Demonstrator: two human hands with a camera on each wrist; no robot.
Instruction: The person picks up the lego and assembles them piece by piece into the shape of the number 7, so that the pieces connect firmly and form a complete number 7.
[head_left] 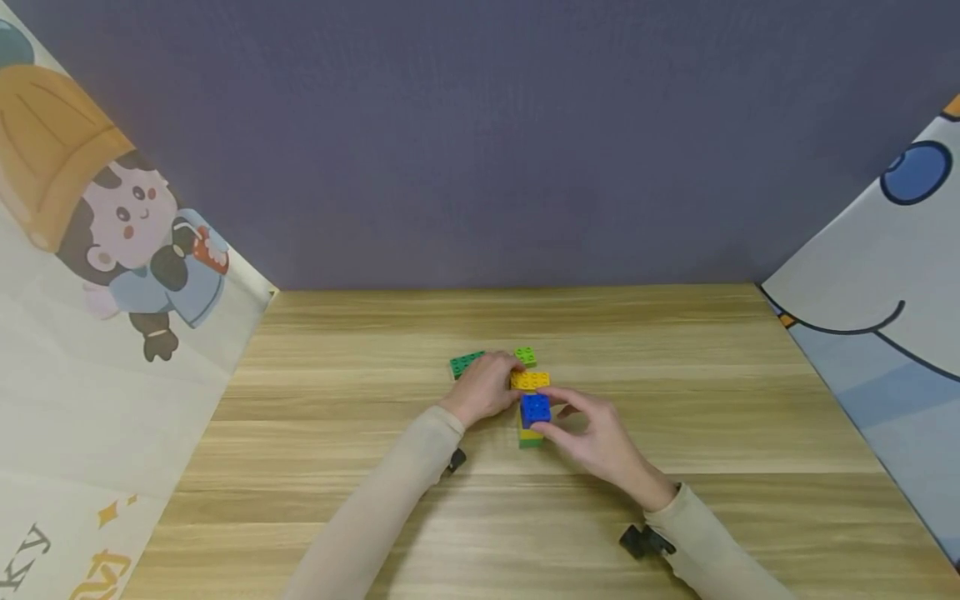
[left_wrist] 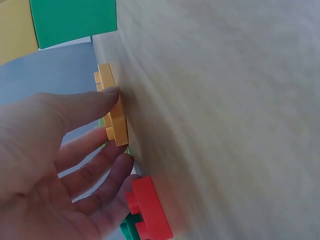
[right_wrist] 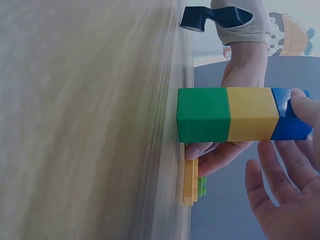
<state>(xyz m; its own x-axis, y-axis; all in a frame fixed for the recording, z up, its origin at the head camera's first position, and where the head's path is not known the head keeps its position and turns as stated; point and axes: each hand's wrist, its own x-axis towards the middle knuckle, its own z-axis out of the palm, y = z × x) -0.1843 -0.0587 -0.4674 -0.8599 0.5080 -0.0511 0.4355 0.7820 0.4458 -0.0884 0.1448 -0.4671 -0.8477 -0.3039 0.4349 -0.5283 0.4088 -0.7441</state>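
A stack of green (right_wrist: 204,115), yellow (right_wrist: 251,115) and blue blocks (head_left: 536,408) stands upright on the table, blue on top. My right hand (head_left: 592,433) pinches the blue block between thumb and fingers. Just beyond the stack, a flat yellow brick (head_left: 531,381) with studs up lies on the table. My left hand (head_left: 486,387) holds its left part, the thumb (left_wrist: 107,100) on the near side and the index finger across from it. The left wrist view shows the other left fingers loosely bent, close to a red brick (left_wrist: 152,210).
Behind the yellow brick lies a small lime-green brick (head_left: 525,357). A dark green brick (head_left: 465,364) is partly hidden behind my left hand. The wooden table (head_left: 337,375) meets a dark wall panel (head_left: 510,167) at the back, with printed side panels left and right.
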